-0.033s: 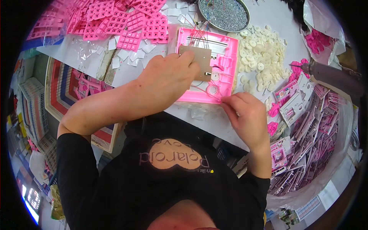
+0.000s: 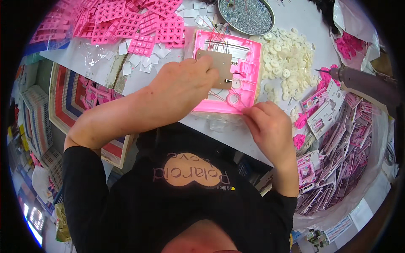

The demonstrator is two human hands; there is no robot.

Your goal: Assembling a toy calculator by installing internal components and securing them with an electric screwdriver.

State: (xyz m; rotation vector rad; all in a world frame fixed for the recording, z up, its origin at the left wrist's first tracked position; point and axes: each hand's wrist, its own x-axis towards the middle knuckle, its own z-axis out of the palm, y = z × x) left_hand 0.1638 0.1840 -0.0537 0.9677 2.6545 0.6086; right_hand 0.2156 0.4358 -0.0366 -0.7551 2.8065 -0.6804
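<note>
A pink plastic casing (image 2: 254,55) lies open on the table before me, its inside facing up. Over it sits a brown circuit board (image 2: 224,69), with thin red and dark wires (image 2: 216,38) running out past the casing's far edge. My left hand (image 2: 181,86) reaches across from the left, fingers curled against the board and closed on it. At the near right corner of the casing, my right hand (image 2: 272,128) pinches a thin pink strand leading from a round pink ring (image 2: 233,99). The fingertips hide the strand's end.
Loose white plastic discs (image 2: 291,59) are heaped right of the casing; a round tin of screws (image 2: 249,17) stands behind. Pink keypads (image 2: 126,23) and white paper squares (image 2: 147,61) lie far left. A dark electric screwdriver (image 2: 367,82) juts in above a bag of printed parts (image 2: 337,164).
</note>
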